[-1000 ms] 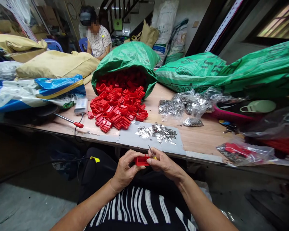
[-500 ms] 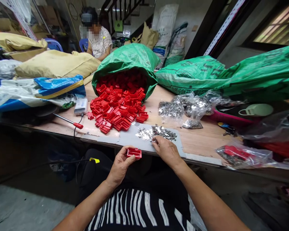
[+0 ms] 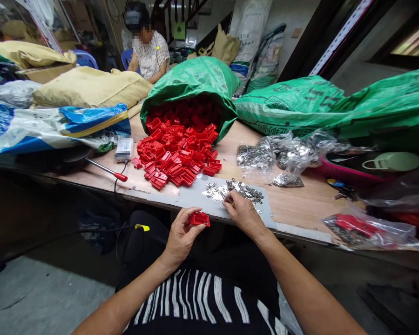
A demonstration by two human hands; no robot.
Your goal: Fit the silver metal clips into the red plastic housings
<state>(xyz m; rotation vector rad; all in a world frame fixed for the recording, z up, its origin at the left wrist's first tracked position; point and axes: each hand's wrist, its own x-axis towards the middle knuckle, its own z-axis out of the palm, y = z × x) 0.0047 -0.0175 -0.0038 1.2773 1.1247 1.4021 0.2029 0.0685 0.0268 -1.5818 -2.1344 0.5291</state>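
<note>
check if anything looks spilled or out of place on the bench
The green sack lies on its side, its red parts heaped out through its mouth onto the table; that looks like a spill, though perhaps deliberate.

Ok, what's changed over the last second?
The right hand has let go of the red case and moved forward and right to the metal pieces; what its fingers grip is unclear. The left hand still holds the case. The red pile and sack stayed put.

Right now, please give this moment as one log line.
left hand: holds red case | right hand: over grey mat, by metal pieces | beyond: piled red cases, open green sack
</note>
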